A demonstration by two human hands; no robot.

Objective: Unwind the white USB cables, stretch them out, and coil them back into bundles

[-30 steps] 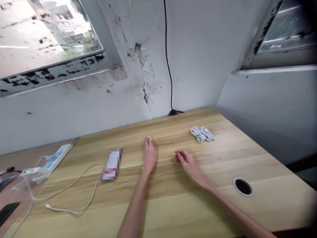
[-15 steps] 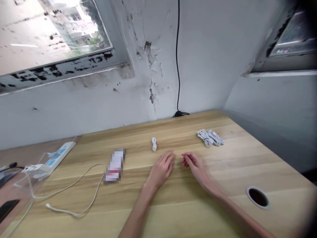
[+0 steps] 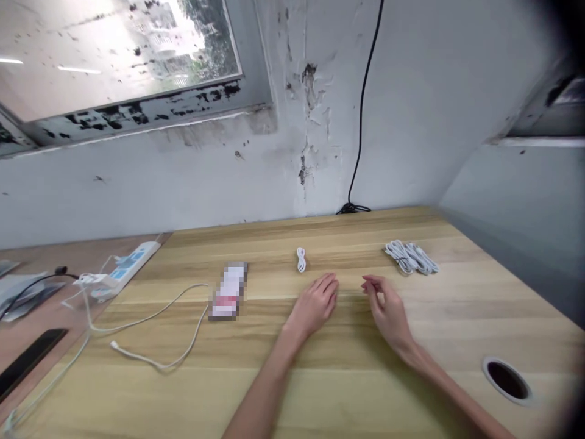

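Note:
My left hand (image 3: 315, 303) lies palm down on the wooden table (image 3: 347, 378), fingers stretched out and holding nothing. A small coiled white cable (image 3: 301, 259) lies a short way beyond its fingertips, untouched. My right hand (image 3: 388, 306) hovers just to the right, fingers loosely curled and apart, with nothing in them. A pile of bundled white cables (image 3: 411, 257) lies further right near the back of the table. A blurred phone-sized object (image 3: 228, 290) lies left of my left hand.
A loose white charging cable (image 3: 150, 329) runs from a white power strip (image 3: 123, 271) at the left. A round cable hole (image 3: 506, 380) sits at the right front. A black cord (image 3: 361, 122) hangs down the stained wall. A dark flat object (image 3: 27, 360) lies far left.
My left hand let go of the small coiled cable, left it on the table and drew back toward me. The view has swung left, shifting everything rightward.

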